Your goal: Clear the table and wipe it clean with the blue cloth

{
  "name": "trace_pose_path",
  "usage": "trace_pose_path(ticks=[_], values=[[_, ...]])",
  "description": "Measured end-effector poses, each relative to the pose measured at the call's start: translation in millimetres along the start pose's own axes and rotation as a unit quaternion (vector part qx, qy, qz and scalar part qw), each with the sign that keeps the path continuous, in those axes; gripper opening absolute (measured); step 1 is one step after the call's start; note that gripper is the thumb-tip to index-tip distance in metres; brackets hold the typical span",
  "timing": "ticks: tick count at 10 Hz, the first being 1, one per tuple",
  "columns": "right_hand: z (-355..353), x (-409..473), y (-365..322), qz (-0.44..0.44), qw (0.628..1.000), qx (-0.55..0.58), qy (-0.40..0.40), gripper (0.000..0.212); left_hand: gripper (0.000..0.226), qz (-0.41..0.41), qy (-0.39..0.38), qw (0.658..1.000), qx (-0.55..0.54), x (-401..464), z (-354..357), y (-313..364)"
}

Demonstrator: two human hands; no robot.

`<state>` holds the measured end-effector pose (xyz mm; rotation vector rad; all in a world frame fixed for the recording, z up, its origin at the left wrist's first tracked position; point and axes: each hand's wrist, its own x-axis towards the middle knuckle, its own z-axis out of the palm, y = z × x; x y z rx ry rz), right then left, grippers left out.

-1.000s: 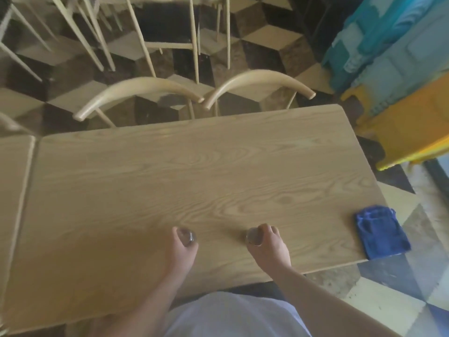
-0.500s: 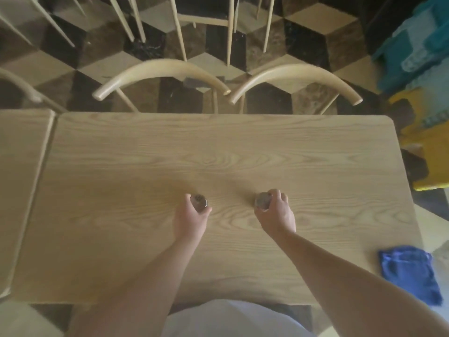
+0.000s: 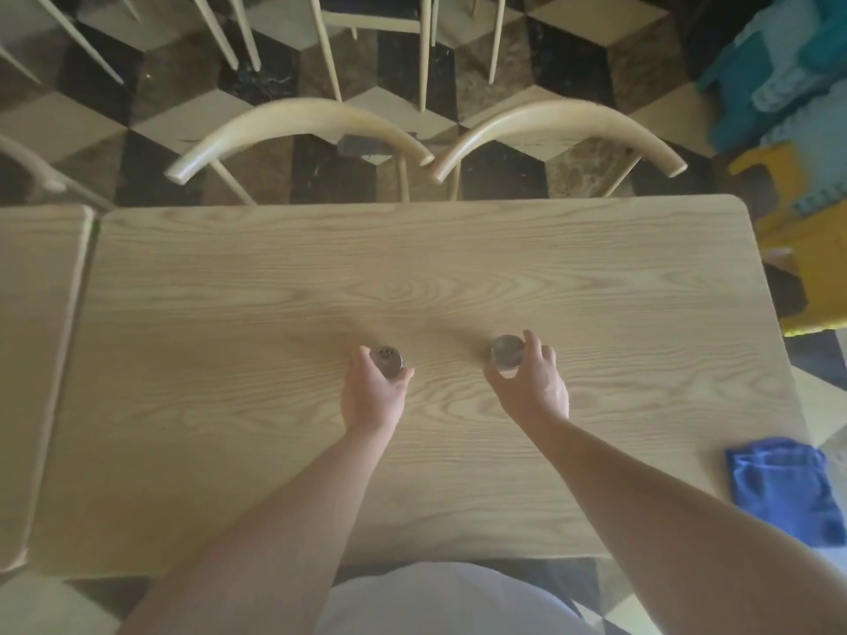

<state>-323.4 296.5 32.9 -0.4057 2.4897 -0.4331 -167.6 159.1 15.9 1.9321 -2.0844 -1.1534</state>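
Two small glass shakers with metal tops stand near the middle of the light wooden table [image 3: 229,313]. My left hand [image 3: 373,396] wraps around the left shaker [image 3: 388,359], whose top has small holes. My right hand [image 3: 531,382] grips the right shaker [image 3: 506,355]. A folded blue cloth [image 3: 783,488] lies at the table's near right corner, partly over the edge, well to the right of my right arm.
Two curved wooden chair backs [image 3: 298,126] [image 3: 559,126] stand at the table's far edge. A second table [image 3: 36,336] butts against the left side. Yellow and teal objects [image 3: 806,249] sit on the patterned floor at the right.
Both hands have carried the shakers away from the near edge toward the table's middle. The view has tilted so the cloth appears lower right.
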Motion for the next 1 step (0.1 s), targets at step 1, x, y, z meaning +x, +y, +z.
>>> trace_pose_path(ticks=[1], values=[[2.6,-17.8,5.5,0.04,0.999,0.033,0.011,0.101,0.085,-0.019,-0.023,0.999,0.012,2.2,-3.4,-0.6]])
